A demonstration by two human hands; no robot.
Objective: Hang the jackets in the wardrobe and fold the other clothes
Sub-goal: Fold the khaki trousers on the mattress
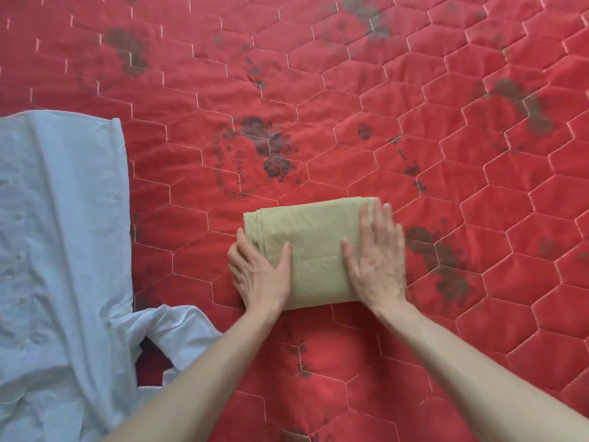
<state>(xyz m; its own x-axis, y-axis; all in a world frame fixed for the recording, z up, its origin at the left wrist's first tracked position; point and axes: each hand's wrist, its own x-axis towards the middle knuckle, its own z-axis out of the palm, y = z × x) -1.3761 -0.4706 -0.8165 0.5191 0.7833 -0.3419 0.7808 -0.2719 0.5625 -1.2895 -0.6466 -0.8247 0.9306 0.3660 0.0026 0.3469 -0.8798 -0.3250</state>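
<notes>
A khaki garment (314,244) lies folded into a compact rectangle on the red quilted bed cover (382,106), a little below the middle of the view. My left hand (259,272) rests on its lower left corner, thumb on top of the cloth and fingers along the left edge. My right hand (377,256) lies flat on its right side with fingers straight and slightly blurred. A light blue shirt (60,250) lies spread and crumpled at the left, apart from both hands.
The red cover with white hexagon stitching and dark printed patches fills the whole view. The blue shirt covers the left edge from mid-height down to the bottom corner.
</notes>
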